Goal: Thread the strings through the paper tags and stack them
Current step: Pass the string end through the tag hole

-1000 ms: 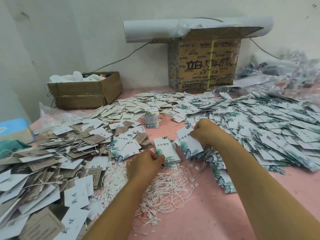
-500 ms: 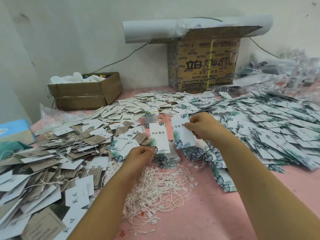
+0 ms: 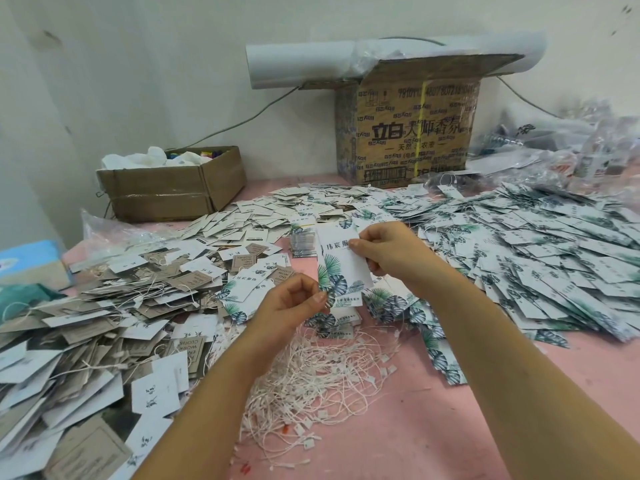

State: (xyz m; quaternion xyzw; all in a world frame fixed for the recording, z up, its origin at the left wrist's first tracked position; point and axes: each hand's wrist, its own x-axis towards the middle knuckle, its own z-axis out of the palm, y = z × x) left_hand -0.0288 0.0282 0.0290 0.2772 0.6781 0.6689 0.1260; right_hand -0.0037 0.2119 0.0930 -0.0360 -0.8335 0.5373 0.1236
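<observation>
Leaf-print paper tag [image 3: 341, 261], white with green fronds and dark lettering, held upright over the middle of a pink desk [image 3: 467, 427]. The right hand [image 3: 391, 252] pinches its upper right edge and the left hand [image 3: 294, 303] pinches its lower left corner, so each grip is closed on the tag. No string shows through it, so threading this one looks not yet done; whether a second tag hides behind it cannot be told.

Directly beneath sits a short stack of leaf tags [image 3: 337, 322], and nearer the person a loose tangle of white strings [image 3: 322, 372] with small fasteners. A wide spread of leaf-print tags [image 3: 536, 258] covers the desk to the right, likely much work left. A heap of brown and white tags [image 3: 104, 306] on the left carries strings and seems finished.

Behind stand a low open box [image 3: 173, 188], a tall printed carton [image 3: 408, 133] with a paper roll [image 3: 311, 64] on top, and crumpled plastic bags [image 3: 571, 157]. The knotted strings may snag when one is pulled free.
</observation>
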